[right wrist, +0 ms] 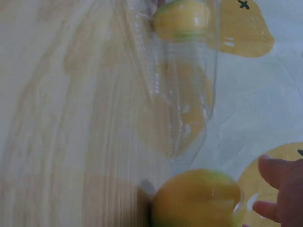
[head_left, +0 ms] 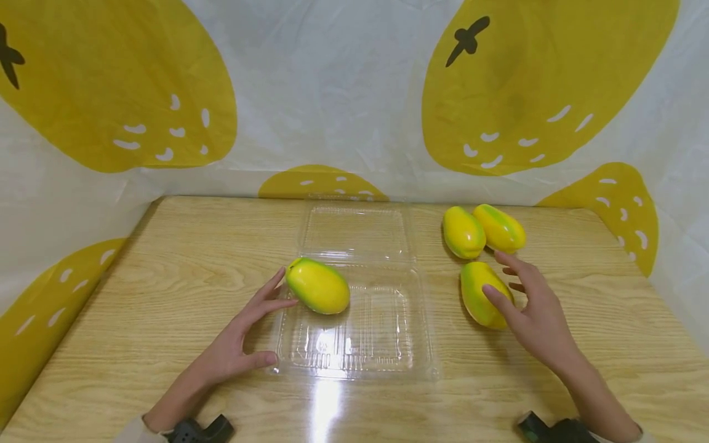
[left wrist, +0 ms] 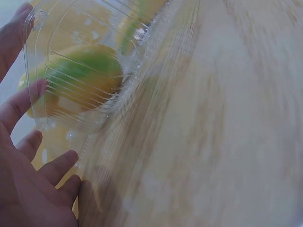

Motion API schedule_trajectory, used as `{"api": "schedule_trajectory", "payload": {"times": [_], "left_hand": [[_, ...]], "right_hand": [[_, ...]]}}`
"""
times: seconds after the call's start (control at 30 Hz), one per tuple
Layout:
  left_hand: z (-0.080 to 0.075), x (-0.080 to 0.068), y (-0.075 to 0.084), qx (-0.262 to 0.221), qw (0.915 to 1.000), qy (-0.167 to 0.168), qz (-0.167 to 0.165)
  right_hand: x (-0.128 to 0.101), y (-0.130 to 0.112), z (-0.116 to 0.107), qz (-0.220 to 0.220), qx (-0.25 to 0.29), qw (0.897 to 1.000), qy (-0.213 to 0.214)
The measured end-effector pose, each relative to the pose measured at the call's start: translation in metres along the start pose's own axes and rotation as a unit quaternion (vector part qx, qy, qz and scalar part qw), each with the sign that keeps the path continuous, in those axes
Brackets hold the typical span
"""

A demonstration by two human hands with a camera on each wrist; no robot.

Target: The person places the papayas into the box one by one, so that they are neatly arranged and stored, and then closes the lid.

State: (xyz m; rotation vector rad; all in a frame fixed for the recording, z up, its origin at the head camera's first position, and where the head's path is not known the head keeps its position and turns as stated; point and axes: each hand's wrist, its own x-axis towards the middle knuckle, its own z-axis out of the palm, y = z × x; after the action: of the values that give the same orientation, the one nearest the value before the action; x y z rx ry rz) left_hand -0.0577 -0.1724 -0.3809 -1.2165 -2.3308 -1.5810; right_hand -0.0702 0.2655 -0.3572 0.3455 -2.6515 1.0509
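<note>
A clear plastic clamshell box (head_left: 376, 363) lies opened out on the table, its lid (head_left: 354, 231) folded back toward the wall. One yellow-and-green papaya (head_left: 319, 287) sits in the left part of the box's base. My left hand (head_left: 235, 344) is at the box's left side, fingers spread, with the thumb by the near corner and fingertips beside that papaya. To the right of the box, my right hand (head_left: 540, 314) hovers loosely around another papaya (head_left: 479, 298); in the right wrist view its fingers (right wrist: 274, 172) look apart from the papaya (right wrist: 199, 201).
Two more papayas, one (head_left: 463, 232) left of the other (head_left: 500, 227), lie side by side at the back right of the wooden table (head_left: 194, 258). A white cloth with a yellow fruit print (head_left: 332, 92) hangs behind the table and along its sides.
</note>
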Motion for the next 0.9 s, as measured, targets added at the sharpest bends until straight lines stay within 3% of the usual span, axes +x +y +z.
{"api": "schedule_trajectory", "payload": {"times": [0.17,0.5,0.9], "left_hand": [[0.001,0.0,-0.002,0.003,1.0,0.0,0.006],[0.001,0.001,0.004,-0.003,0.9999,0.0,-0.012],[0.0,0.002,0.003,0.003,1.0,0.003,0.008]], "right_hand": [[-0.004,0.008,-0.007,0.055,0.015,0.996,-0.063],[-0.001,0.02,-0.013,0.046,-0.001,0.995,-0.083],[-0.002,0.021,-0.008,0.068,0.004,0.987,-0.147]]}}
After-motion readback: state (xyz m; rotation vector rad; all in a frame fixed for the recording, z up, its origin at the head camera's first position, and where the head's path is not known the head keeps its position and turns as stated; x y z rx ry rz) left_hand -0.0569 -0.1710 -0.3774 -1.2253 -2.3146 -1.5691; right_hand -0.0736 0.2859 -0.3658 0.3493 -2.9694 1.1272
